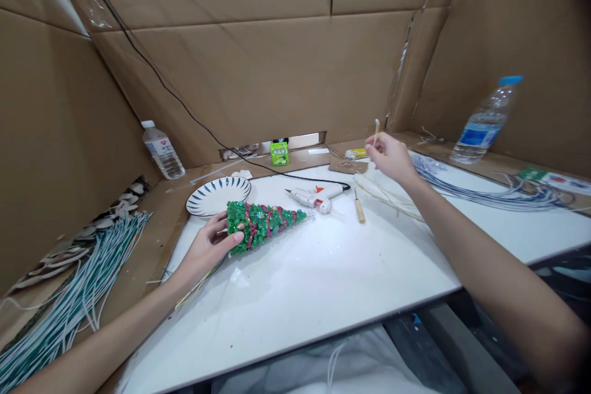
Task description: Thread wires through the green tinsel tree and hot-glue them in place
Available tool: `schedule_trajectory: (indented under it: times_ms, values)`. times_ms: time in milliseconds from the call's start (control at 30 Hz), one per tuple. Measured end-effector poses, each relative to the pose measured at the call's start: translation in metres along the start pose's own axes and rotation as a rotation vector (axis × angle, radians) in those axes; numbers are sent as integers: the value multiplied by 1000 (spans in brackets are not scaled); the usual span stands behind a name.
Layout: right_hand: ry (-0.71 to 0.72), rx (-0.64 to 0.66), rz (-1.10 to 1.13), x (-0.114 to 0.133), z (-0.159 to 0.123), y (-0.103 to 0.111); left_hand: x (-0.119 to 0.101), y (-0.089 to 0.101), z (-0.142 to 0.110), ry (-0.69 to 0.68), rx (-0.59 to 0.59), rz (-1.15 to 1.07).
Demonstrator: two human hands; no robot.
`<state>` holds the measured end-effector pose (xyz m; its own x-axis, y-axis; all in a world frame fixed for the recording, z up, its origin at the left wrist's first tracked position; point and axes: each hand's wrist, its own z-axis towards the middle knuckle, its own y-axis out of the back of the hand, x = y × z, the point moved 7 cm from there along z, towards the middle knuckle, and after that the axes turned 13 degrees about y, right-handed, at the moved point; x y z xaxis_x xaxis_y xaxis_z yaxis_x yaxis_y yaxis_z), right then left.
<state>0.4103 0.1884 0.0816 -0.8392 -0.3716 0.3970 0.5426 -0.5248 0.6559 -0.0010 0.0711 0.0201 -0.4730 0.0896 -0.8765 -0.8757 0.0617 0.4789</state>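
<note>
My left hand (216,241) is closed around the wide base of a small green Christmas tree (268,225), which lies on its side with its tip to the right. Red garland and shiny bits cover the tree, and thin yellow and white wires trail from its base. Raised near the back of the board, my right hand (388,157) pinches a short yellow-and-white wire (377,129) that points upward. Beyond the tree's tip lies a white glue gun (311,199). A wooden-handled awl (359,209) rests to the right of it.
A striped plate (217,196) sits behind my left hand. Water bottles stand at left (162,151) and right (484,123). Green-and-white wires (92,286) lie at left, blue-grey wires (484,194) at right. A black cord (184,108) hangs across to the glue gun. Cardboard walls surround the white board (323,295).
</note>
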Motion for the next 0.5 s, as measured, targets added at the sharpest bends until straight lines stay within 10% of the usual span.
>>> schedule_trajectory:
  times_ms: [200,500]
  values:
    - [-54,220,68,-9,-7,-23,0,0,-1,-17,-1,13]
    - [25,26,398,58,-13,-4,0,1,0,-16,-18,8]
